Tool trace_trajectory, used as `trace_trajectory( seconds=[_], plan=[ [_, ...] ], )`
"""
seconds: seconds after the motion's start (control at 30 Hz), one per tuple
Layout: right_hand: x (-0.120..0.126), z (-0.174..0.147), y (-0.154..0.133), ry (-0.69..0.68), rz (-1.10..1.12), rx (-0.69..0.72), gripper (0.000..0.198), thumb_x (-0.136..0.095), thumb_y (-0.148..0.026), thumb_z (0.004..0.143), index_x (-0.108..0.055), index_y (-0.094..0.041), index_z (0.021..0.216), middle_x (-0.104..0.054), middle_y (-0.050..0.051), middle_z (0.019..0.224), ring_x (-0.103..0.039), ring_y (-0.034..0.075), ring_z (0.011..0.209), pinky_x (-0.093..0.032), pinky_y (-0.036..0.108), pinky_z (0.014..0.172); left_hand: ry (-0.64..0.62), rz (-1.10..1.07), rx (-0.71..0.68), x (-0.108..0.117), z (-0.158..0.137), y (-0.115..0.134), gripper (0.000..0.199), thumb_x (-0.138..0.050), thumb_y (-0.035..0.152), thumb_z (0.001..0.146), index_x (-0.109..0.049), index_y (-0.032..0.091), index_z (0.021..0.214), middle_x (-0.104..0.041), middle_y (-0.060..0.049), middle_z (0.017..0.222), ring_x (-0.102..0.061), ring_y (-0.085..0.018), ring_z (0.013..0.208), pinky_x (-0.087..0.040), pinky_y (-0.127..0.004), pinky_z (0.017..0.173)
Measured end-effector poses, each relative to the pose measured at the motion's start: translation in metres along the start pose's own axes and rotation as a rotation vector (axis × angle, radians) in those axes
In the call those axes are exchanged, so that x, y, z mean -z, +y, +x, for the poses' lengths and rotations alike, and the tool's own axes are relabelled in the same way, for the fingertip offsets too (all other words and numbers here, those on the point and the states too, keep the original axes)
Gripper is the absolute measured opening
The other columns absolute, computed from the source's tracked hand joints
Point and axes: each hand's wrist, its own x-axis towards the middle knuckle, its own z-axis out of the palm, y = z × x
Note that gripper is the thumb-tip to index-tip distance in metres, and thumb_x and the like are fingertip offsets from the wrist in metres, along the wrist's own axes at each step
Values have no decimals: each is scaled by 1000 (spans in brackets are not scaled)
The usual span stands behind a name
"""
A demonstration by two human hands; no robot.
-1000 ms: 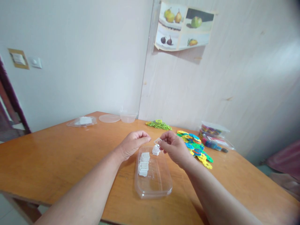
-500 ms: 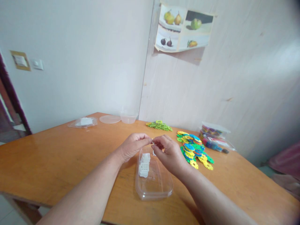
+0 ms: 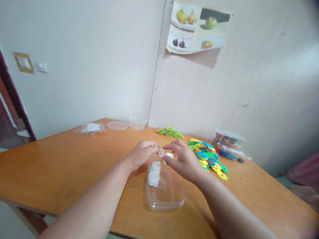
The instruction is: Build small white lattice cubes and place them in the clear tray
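Note:
Between the thumb and fingers of my left hand [image 3: 144,154] is a small flat white piece [image 3: 161,152] with slots or print on it. My right hand [image 3: 180,159] is just to its right, thumb and fingers spread apart with nothing clearly held. Below both hands lies a clear plastic container [image 3: 165,203]. Along its left side leans a stack of white printed pieces [image 3: 155,174]. More white pieces [image 3: 169,155] show at the container's far end, partly hidden by my right hand.
Notched yellow, blue and green discs [image 3: 206,154] are heaped to the right. Behind are green pieces [image 3: 170,132], a clear tub [image 3: 137,124], a round lid [image 3: 118,125] and a clear lid [image 3: 89,128]. Filled plastic boxes [image 3: 230,144] stand at the back right of the wooden table [image 3: 74,159].
My right thumb and fingers have opened and drawn back from the white piece, which stays in my left hand and now faces me more. The view has shifted slightly.

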Motion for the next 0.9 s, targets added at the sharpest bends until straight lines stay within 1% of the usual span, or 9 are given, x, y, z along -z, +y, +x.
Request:
trace_trajectory(
  seconds=[0.13, 0.2, 0.27, 0.33, 0.43, 0.63, 0.73, 0.8, 0.9],
  plan=[
    [0, 0, 1, -44, 13, -16, 24, -67, -33, 82, -68, -25, 104, -61, 4, 99, -58, 19, 94, -45, 33, 82, -24, -1, 7, -1, -1, 0, 19, -55, 29, 77, -68, 15, 74, -69, -2, 78, -60, -19, 82, -42, -30, 80],
    [1, 0, -1, -67, 27, -37, 20, -67, -34, 82, -69, -24, 100, -61, 4, 97, -58, 18, 92, -45, 33, 80, -19, 7, -4, -1, 0, 0, 20, -56, 31, 77, -69, 16, 74, -69, -2, 79, -61, -20, 84, -42, -31, 82],
    [3, -1, -3, -97, 43, -47, 19, -68, -34, 81, -68, -23, 97, -62, 4, 96, -58, 18, 91, -44, 32, 79, 30, 18, -25, 0, 1, 0, 23, -56, 35, 78, -69, 16, 75, -69, -3, 81, -61, -21, 87, -41, -32, 85],
    [4, -3, -7, -144, 46, -40, 20, -69, -35, 80, -68, -23, 96, -62, 3, 96, -57, 17, 89, -44, 32, 79, 111, 30, -37, 2, 3, -1, 25, -56, 38, 79, -68, 17, 76, -70, -3, 84, -61, -21, 90, -41, -33, 87],
    [4, -5, -13, -220, 12, -6, 20, -70, -36, 78, -69, -24, 94, -61, 3, 94, -56, 18, 88, -42, 32, 78, 197, 42, -26, 4, 5, -4, 23, -56, 39, 79, -67, 18, 76, -70, -2, 85, -60, -21, 92, -40, -33, 86],
    [-2, -6, -22, -333, -67, 45, 25, -73, -43, 76, -72, -24, 92, -62, 4, 90, -54, 21, 90, -41, 33, 79, 198, 65, -12, 4, 6, -8, 21, -57, 37, 77, -67, 19, 75, -69, -1, 82, -60, -21, 90, -40, -32, 84],
    [-3, -6, -23, -343, -55, 51, 30, -74, -46, 75, -72, -24, 95, -64, 5, 91, -54, 21, 90, -41, 34, 79, 195, 62, -6, 4, 7, -9, 20, -58, 37, 76, -68, 19, 75, -68, -1, 79, -60, -21, 90, -40, -32, 83],
    [-2, -6, -22, -321, -30, 44, 32, -73, -48, 75, -72, -24, 96, -64, 5, 90, -55, 21, 89, -41, 33, 79, 200, 60, -5, 5, 7, -10, 20, -59, 37, 76, -68, 19, 76, -68, -1, 79, -60, -21, 89, -40, -32, 83],
    [0, -3, -12, -231, 25, -29, 22, -66, -41, 83, -71, -23, 91, -65, 4, 88, -57, 18, 85, -42, 31, 77, 214, 66, -8, 6, 9, -13, 21, -58, 37, 75, -68, 18, 76, -68, -1, 80, -60, -21, 89, -41, -31, 83]
  ],
)
